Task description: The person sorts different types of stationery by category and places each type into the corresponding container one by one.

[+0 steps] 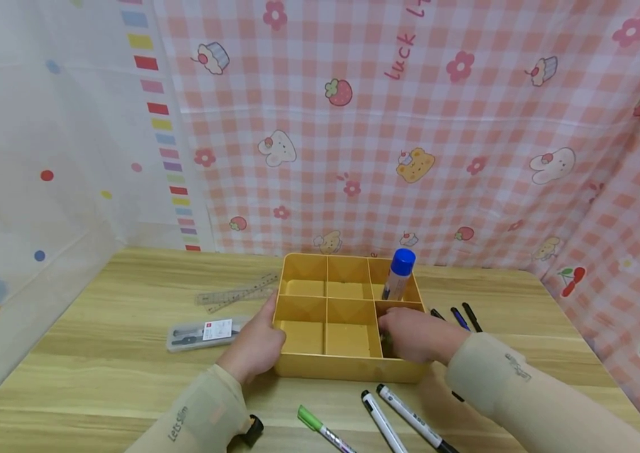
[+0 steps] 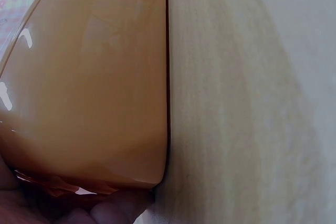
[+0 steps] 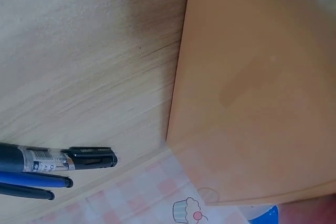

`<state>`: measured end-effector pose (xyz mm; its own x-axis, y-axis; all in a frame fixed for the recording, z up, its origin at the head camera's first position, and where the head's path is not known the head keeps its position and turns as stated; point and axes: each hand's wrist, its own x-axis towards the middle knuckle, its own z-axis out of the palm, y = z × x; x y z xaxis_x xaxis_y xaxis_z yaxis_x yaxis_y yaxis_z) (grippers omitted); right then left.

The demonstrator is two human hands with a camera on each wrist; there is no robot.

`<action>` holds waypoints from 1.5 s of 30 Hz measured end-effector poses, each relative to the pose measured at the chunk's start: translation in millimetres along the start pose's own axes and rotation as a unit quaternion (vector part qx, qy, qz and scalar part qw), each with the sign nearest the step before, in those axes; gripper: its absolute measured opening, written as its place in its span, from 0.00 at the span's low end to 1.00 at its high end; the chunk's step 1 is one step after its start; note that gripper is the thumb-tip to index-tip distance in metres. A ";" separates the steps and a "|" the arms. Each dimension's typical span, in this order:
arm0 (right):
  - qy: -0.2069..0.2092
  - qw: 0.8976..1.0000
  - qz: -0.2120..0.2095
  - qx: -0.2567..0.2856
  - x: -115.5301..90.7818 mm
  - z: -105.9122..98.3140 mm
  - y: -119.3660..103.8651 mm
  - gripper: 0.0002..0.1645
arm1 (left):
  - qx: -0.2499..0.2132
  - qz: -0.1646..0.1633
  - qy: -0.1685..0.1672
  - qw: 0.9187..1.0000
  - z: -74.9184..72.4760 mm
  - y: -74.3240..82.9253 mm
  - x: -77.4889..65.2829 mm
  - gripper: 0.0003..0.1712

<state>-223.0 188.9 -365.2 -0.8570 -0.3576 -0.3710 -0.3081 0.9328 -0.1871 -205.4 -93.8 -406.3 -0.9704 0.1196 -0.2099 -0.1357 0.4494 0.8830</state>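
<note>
A yellow storage box divided into several compartments stands on the table. At its left side my left hand grips the wall; in the left wrist view, the fingers lie low against the box's end. My right hand reaches into the front right compartment, its fingertips hidden by the walls. Something dark shows beneath that hand, too unclear to name. Behind it, a glue stick with a blue cap stands upright in the back right compartment. The right wrist view shows the box's outer wall.
Left of the box lie clear rulers and a compass set in a clear case. Two white markers and a green-capped pen lie in front. Several pens lie to the right. A black-and-orange object sits by my left sleeve.
</note>
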 end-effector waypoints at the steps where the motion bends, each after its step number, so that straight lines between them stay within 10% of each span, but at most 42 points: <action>1: 0.007 1.000 -0.001 0.006 -0.9 -0.2 0.3 0.18 | 0.001 0.002 0.000 1.000 0.4 -0.1 0.0 0.50; 17: 0.118 0.989 -0.072 0.045 -28.7 -13.4 14.8 0.18 | -0.001 -0.002 0.002 1.000 1.0 -0.6 -0.4 0.49; 27: 0.200 0.974 -0.033 0.098 -44.6 -29.4 45.8 0.16 | 0.002 0.004 0.003 1.000 1.1 -1.1 1.1 0.49; 45: 0.154 0.985 0.067 0.041 -54.7 -21.8 103.9 0.19 | 0.002 0.007 0.003 1.000 0.9 -1.3 0.0 0.50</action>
<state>-217.1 306.4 -344.5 -0.9764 -0.1887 -0.1054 -0.1602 0.9592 -0.2329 -205.1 -93.5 -407.8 -0.9733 0.1205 -0.1954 -0.1217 0.4512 0.8841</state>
